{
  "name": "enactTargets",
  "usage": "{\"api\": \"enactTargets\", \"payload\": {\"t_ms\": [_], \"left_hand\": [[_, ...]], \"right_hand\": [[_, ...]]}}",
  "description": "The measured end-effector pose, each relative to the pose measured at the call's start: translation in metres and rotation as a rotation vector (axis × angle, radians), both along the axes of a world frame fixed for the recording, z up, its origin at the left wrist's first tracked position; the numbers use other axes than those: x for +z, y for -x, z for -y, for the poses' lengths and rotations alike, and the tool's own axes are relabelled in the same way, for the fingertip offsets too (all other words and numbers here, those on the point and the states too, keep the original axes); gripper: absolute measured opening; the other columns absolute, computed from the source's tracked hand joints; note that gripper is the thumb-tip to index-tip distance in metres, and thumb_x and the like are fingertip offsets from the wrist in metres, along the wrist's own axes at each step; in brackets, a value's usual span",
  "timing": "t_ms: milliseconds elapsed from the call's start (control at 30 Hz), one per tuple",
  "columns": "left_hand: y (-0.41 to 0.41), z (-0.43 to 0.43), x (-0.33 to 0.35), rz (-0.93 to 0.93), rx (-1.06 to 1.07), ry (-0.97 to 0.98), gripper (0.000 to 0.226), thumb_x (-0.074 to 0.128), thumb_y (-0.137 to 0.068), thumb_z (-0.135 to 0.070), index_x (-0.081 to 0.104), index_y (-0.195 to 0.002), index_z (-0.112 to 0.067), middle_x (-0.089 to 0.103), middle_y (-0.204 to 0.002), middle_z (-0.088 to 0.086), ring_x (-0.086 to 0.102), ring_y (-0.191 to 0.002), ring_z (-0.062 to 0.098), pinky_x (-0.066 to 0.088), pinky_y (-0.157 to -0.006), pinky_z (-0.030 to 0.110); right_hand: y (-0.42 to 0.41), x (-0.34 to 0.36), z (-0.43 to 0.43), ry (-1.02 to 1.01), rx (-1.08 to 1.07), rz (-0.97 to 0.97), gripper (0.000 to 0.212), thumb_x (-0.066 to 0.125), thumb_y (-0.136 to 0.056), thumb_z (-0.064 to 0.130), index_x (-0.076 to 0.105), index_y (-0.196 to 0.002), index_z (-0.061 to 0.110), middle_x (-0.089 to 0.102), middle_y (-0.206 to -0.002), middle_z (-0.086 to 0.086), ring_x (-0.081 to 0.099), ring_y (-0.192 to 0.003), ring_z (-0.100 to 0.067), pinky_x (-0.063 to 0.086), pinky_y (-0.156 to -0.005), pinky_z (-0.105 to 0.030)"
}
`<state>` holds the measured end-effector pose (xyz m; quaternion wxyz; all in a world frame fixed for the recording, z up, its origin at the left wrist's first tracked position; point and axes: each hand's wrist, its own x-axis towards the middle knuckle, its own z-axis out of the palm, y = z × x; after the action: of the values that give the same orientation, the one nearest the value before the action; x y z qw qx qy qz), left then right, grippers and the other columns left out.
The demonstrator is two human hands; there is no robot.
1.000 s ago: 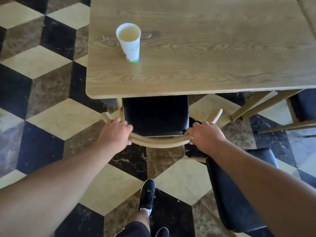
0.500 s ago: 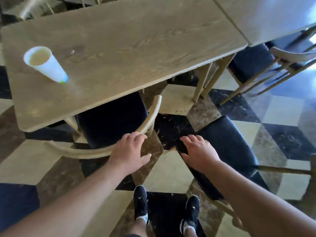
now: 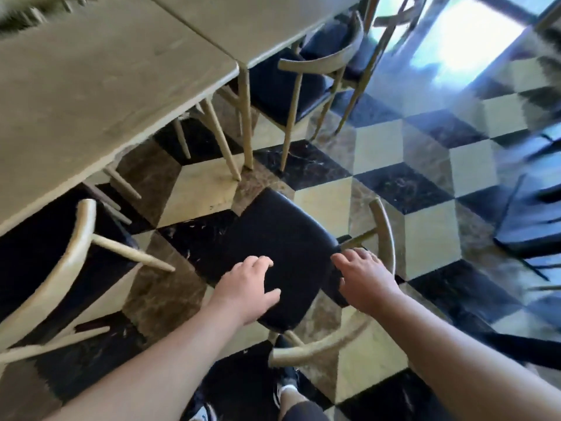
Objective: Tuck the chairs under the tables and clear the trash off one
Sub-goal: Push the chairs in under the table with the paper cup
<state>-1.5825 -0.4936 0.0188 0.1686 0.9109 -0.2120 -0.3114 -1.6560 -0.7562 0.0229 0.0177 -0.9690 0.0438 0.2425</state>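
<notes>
A wooden chair with a black seat (image 3: 273,238) stands out on the floor in front of me, its curved back (image 3: 385,247) toward the right and near me. My left hand (image 3: 249,287) hovers open over the seat's near edge. My right hand (image 3: 364,278) is open by the seat's right corner, next to the curved back rail; whether it touches is unclear. At left, another chair (image 3: 60,262) sits tucked under the light wooden table (image 3: 106,86). The paper cup is out of view.
A second table (image 3: 258,22) adjoins the first at the back, with a black-seated chair (image 3: 303,74) partly under it. More dark chairs (image 3: 534,220) stand at the right. The floor is checkered marble. My feet (image 3: 285,387) are below the chair.
Both hands let go of the left chair's back rail, which now sits under the table. My view swung right, and both hands moved over the second chair. The cup left the view.
</notes>
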Motion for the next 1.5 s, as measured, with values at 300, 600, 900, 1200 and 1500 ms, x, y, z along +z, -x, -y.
{"api": "enactTargets", "payload": {"t_ms": [300,600,900,1200,1500], "left_hand": [[0.096,0.150,-0.032,-0.226,-0.230,-0.073,0.084,0.061,-0.088,-0.071,0.026,-0.155,-0.035,0.034,-0.154,-0.008,0.047,-0.134,0.020,0.046,-0.100,0.040],[0.109,0.157,-0.039,-0.145,-0.463,-0.326,0.060,0.060,-0.096,-0.051,0.038,-0.143,-0.021,0.058,-0.134,0.006,0.062,-0.116,0.038,0.052,-0.086,0.048],[0.067,0.121,-0.026,-0.058,-0.351,-0.322,0.047,0.057,-0.102,-0.044,0.043,-0.138,-0.019,0.056,-0.130,0.006,0.062,-0.115,0.037,0.049,-0.083,0.046],[-0.010,0.035,-0.031,0.061,-0.156,-0.289,0.039,0.053,-0.104,-0.043,0.046,-0.135,-0.021,0.055,-0.124,0.004,0.057,-0.113,0.031,0.051,-0.087,0.046],[-0.113,-0.048,-0.038,0.118,-0.045,-0.209,0.033,0.056,-0.103,-0.044,0.052,-0.128,-0.023,0.058,-0.120,0.002,0.056,-0.112,0.029,0.044,-0.093,0.046]], "right_hand": [[0.060,-0.006,0.110,0.057,0.120,-0.077,0.065,0.064,-0.098,0.024,0.038,-0.157,0.026,0.039,-0.160,-0.009,0.025,-0.154,-0.039,0.022,-0.126,-0.056],[0.051,-0.029,0.111,0.131,0.278,-0.151,0.045,0.062,-0.101,0.031,0.053,-0.144,0.027,0.050,-0.146,-0.008,0.017,-0.151,-0.060,0.008,-0.124,-0.072],[-0.019,-0.019,0.080,0.154,0.372,-0.151,0.048,0.064,-0.101,0.038,0.052,-0.146,0.027,0.051,-0.146,-0.007,0.022,-0.149,-0.061,0.020,-0.121,-0.072],[-0.118,-0.018,0.008,0.138,0.386,-0.114,0.045,0.064,-0.099,0.044,0.055,-0.142,0.030,0.053,-0.145,-0.006,0.028,-0.146,-0.060,0.026,-0.119,-0.070],[-0.221,-0.012,-0.067,0.176,0.393,-0.104,0.054,0.065,-0.098,0.047,0.050,-0.148,0.031,0.053,-0.146,-0.003,0.034,-0.142,-0.057,0.034,-0.115,-0.066]]}}
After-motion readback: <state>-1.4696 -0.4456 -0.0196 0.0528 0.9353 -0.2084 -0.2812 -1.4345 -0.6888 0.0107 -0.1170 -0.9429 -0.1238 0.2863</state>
